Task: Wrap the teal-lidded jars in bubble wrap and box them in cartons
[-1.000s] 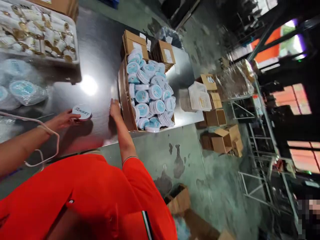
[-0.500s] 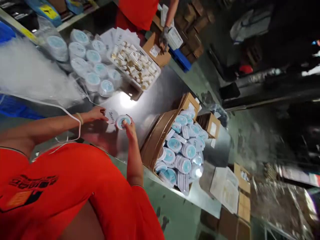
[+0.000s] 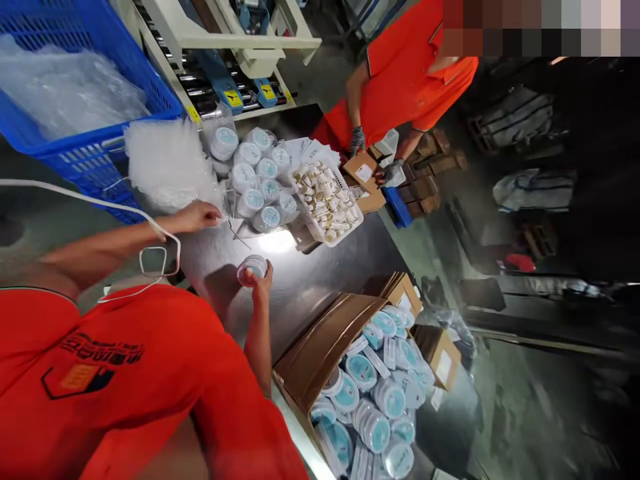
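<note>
A short stack of round white discs (image 3: 253,265) is held over the metal table by my right hand (image 3: 261,279), its fingers wrapped round the rim and thumb on the near face. My left hand (image 3: 201,216) is beside a pile of clear plastic bags (image 3: 170,167), at its front edge. The left fingers are curled together; whether a bag edge is between them is too small to tell. Past the left hand stand several plastic-wrapped stacks of discs (image 3: 269,217) with blue labels.
A white basket (image 3: 357,223) holds small white-and-gold pieces. An open cardboard box (image 3: 325,347) of loose discs stands at the right. A blue crate (image 3: 95,153) with plastic is on the left. Across the table, a co-worker's gloved hand (image 3: 357,139) is by a flat carton. A white cable (image 3: 90,197) crosses near my left arm.
My left hand has moved away from the discs to the plastic bags. The disc in my right hand is now tilted, showing a stack. The view has shifted, bringing more of the co-worker and crate in.
</note>
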A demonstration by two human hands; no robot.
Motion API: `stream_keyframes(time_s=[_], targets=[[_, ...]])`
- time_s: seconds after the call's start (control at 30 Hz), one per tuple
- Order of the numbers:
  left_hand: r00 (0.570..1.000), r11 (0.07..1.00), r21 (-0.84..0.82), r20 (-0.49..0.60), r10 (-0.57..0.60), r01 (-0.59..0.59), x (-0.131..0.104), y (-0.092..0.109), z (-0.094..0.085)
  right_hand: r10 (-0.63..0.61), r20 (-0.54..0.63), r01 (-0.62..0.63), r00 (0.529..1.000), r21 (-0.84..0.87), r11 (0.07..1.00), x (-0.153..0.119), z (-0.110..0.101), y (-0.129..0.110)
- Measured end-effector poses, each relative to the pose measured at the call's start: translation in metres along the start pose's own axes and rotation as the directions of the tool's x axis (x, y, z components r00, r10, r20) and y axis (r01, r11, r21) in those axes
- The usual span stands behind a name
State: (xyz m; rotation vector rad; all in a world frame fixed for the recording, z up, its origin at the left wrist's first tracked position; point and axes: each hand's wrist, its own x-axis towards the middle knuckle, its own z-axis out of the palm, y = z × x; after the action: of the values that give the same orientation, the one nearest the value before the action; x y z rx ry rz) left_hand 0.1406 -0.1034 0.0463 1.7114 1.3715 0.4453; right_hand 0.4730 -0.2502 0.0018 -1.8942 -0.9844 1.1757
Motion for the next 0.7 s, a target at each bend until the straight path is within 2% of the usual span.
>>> stream_keyframes(time_s=[0.03,0.1,0.13,0.2,0.3,0.4,0.53,0.63,0.7], targets=[[0.989,0.997,0.041,-0.134,-0.056,0.062,0.002,-0.013,-0.027,-0.024,-0.072,0.018,0.997,-0.08,0.997,0.004,-0.004,0.0],[0.905,0.976,0.09,-0.398,-0.148,0.199,0.006,-0.039,-0.077,-0.066,-0.168,0.027,0.984,-0.227,0.974,0.008,-0.009,0.003],[0.857,0.964,0.098,-0.486,-0.17,0.247,0.008,-0.051,-0.099,-0.078,-0.194,0.02,0.978,-0.284,0.959,0.009,-0.009,0.005],[0.803,0.949,0.102,-0.565,-0.191,0.298,0.014,-0.071,-0.129,-0.084,-0.21,-0.001,0.974,-0.373,0.928,0.008,-0.005,0.01],[0.794,0.944,0.094,-0.57,-0.211,0.318,0.028,-0.086,-0.147,-0.094,-0.211,-0.026,0.973,-0.503,0.864,0.005,0.003,0.019],[0.792,0.939,0.069,-0.56,-0.243,0.336,0.043,-0.088,-0.157,-0.126,-0.189,-0.011,0.974,-0.591,0.806,0.007,0.006,0.026],[0.752,0.937,0.027,-0.605,-0.262,0.348,0.054,-0.079,-0.186,-0.147,-0.17,0.008,0.975,-0.629,0.778,0.012,0.005,0.031],[0.724,0.955,0.045,-0.663,-0.19,0.292,0.059,-0.066,-0.213,-0.143,-0.19,0.0,0.971,-0.602,0.798,0.012,0.005,0.034],[0.722,0.968,0.086,-0.683,-0.115,0.236,0.064,-0.056,-0.228,-0.137,-0.206,-0.008,0.969,-0.581,0.814,0.011,0.007,0.036]])
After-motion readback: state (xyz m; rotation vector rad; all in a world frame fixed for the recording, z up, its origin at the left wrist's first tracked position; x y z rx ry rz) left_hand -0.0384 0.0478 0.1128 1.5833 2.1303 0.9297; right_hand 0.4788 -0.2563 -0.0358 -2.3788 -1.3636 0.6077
